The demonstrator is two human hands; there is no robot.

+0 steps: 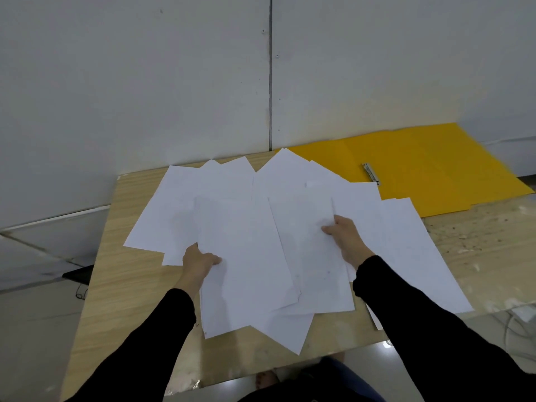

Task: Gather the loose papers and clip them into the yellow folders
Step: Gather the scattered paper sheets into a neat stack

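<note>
While the loose papers (232, 204) lay fanned in an overlapping spread across the wooden table (127, 288), both hands gripped sheets near the front of the pile. On one side, the left hand (200, 261) pinched the edge of a sheet, thumb on top. Opposite it, the right hand (346, 236) clasped another sheet's edge in the same way. Black sleeves (429, 323) covered both arms. Behind the papers at the far right, the yellow folder (420, 163) lay open and flat, its metal clip (371, 173) exposed, some papers overlapping its near edge.
</note>
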